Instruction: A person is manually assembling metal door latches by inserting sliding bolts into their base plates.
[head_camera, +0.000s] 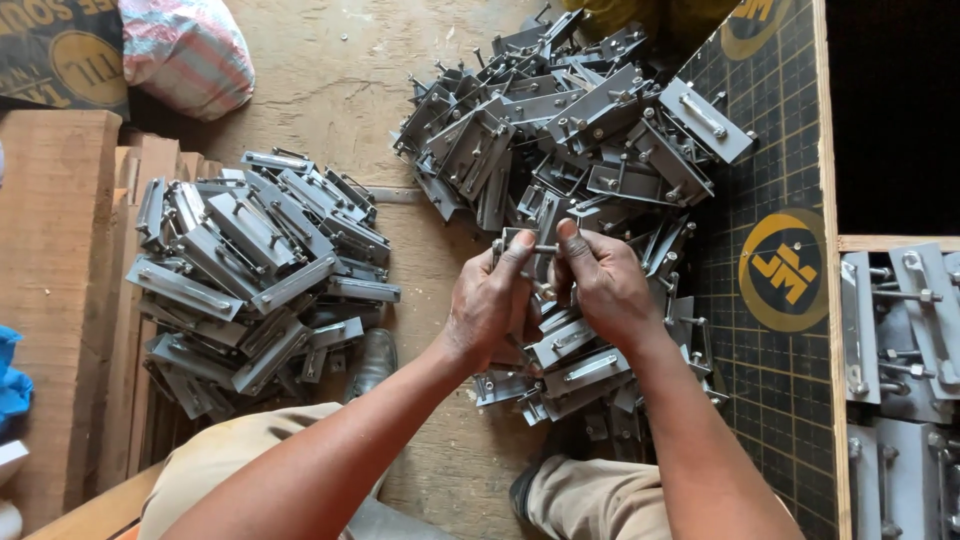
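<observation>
both forearms reach in from the near edge, and the left hand (490, 300) and right hand (605, 285) are closed on one small grey metal bracket (535, 262) with a bolt, held just above the big pile of brackets (580, 150) on the floor (330, 90); a second pile (250, 270) lies to the left. it looks stiff, hard-edged and fairly light, possibly slick, so pinching the flat plate by its sides seems safest; the thin bolt could turn or slip.
</observation>
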